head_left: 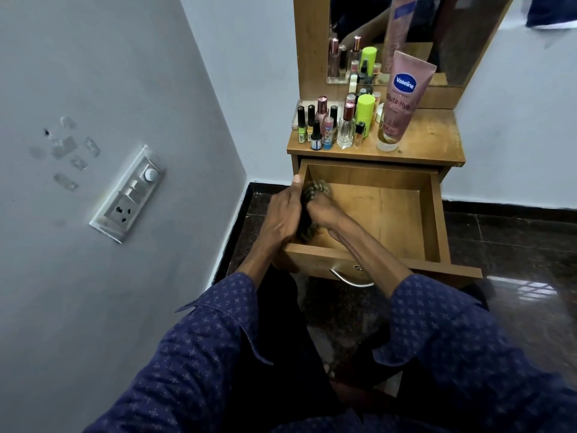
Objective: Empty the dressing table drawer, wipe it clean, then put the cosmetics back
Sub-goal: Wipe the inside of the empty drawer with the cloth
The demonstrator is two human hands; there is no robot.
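The wooden drawer (435,214) is pulled out and holds only a cloth. My right hand (321,212) grips the dark patterned cloth (315,187) against the drawer's left inner wall. My left hand (282,214) rests on the drawer's left side wall, thumb up on its rim. On the dressing table top (437,142) stand the cosmetics: several nail polish and perfume bottles (324,128), a neon green can (365,112) and a pink Vaseline tube (401,101) standing on its cap.
A mirror (421,35) rises behind the table top. A grey wall with a switch panel (128,195) runs close on the left. The drawer's metal handle (352,278) faces me above my knees. Dark glossy floor (515,245) lies to the right.
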